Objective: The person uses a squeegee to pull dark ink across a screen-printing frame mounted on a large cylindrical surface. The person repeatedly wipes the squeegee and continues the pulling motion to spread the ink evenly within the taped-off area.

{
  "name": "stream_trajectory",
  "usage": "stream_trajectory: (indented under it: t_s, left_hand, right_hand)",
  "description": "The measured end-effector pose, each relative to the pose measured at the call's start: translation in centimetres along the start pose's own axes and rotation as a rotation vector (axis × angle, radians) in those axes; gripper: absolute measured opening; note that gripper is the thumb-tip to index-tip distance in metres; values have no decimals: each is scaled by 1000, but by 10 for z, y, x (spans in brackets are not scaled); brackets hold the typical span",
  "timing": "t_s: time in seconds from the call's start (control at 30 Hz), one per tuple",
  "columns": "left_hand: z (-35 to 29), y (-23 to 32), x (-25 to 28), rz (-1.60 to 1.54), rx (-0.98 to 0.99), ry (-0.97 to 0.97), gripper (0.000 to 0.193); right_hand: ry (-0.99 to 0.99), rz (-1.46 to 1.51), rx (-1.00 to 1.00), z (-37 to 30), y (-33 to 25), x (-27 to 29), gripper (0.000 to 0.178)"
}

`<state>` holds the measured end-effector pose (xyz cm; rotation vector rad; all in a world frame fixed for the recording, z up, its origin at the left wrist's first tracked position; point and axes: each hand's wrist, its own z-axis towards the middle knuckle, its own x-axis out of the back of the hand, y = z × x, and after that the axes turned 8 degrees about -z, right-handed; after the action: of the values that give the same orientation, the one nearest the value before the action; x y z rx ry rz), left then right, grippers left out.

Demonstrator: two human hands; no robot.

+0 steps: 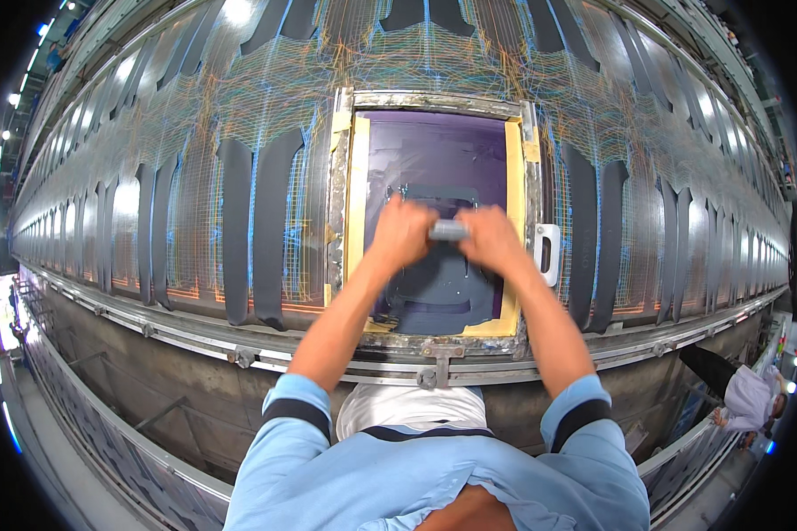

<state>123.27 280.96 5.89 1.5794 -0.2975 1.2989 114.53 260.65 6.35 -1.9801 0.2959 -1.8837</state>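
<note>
Both my hands grip a grey squeegee (449,230) across the middle of a screen-printing frame (434,100). My left hand (402,234) is closed round its left part, and my right hand (493,237) round its right part. Motion blurs the hands, and most of the squeegee is hidden under them. Purple mesh (434,146) fills the frame, bordered by yellow tape (512,168). Dark ink (429,288) spreads over the mesh on the near side of my hands. The frame lies flat on the long printing table.
Dark fabric pieces (236,230) lie in rows on the table among coloured marking lines (363,66). A white handle (547,255) sits right of the frame. A metal rail (190,316) with stops runs along the near edge. Another person (753,396) stands at the far lower right.
</note>
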Motion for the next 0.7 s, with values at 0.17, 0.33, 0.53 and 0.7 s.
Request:
stream_trajectory:
  t_s: [0.17, 0.33, 0.53, 0.7]
  left_hand:
    - [-97, 54, -5, -27, 42, 6, 25]
    - [-99, 67, 4, 10, 95, 26, 57]
    - [-106, 59, -3, 57, 24, -2, 33]
    - [-122, 57, 21, -2, 58, 56, 34]
  right_hand:
    - [-108, 143, 8, -89, -67, 2, 38]
    - [500, -63, -551, -71, 5, 39, 43]
    - [512, 168, -808, -97, 108, -20, 35]
    - [467, 345, -924, -80, 60, 20, 34]
